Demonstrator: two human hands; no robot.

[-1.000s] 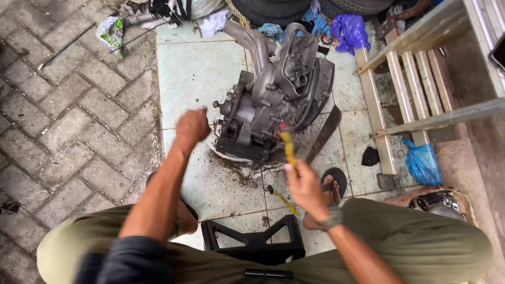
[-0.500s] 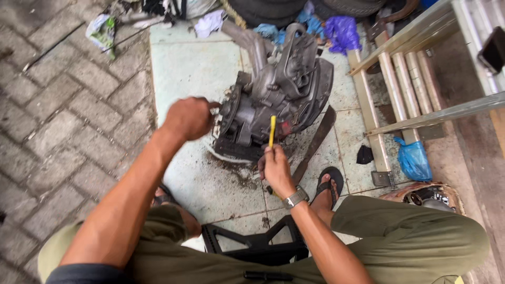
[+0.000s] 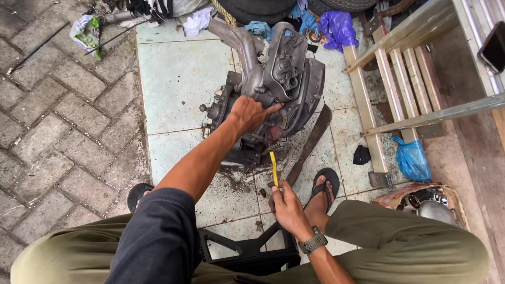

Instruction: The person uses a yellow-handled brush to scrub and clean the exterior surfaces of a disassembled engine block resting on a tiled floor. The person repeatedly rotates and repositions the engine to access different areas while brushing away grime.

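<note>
A grey, greasy motorcycle engine [image 3: 284, 79] stands on pale floor tiles [image 3: 173, 84] in front of me. My left hand [image 3: 250, 113] rests flat on the engine's near side, fingers spread toward the casing. My right hand [image 3: 284, 205] is closed around a yellow-handled tool [image 3: 274, 168] that points up toward the engine's lower edge, a little short of it. A dark flat belt or strap [image 3: 310, 144] lies on the tiles right of the engine. I sit on a low black stool [image 3: 247, 250].
Brick paving [image 3: 58, 121] lies to the left. A metal-and-wood frame [image 3: 400, 79] stands at right, with a blue plastic bag [image 3: 413, 160] and a chrome part in a box [image 3: 428, 202]. Rags, a purple bag [image 3: 339, 26] and tyres crowd the far edge. My sandalled foot [image 3: 323, 189] rests on the tiles.
My left hand moved from the engine's left edge to its middle, lying flat on the casing. My right hand with the yellow tool drew back toward me, and the view shifted closer.
</note>
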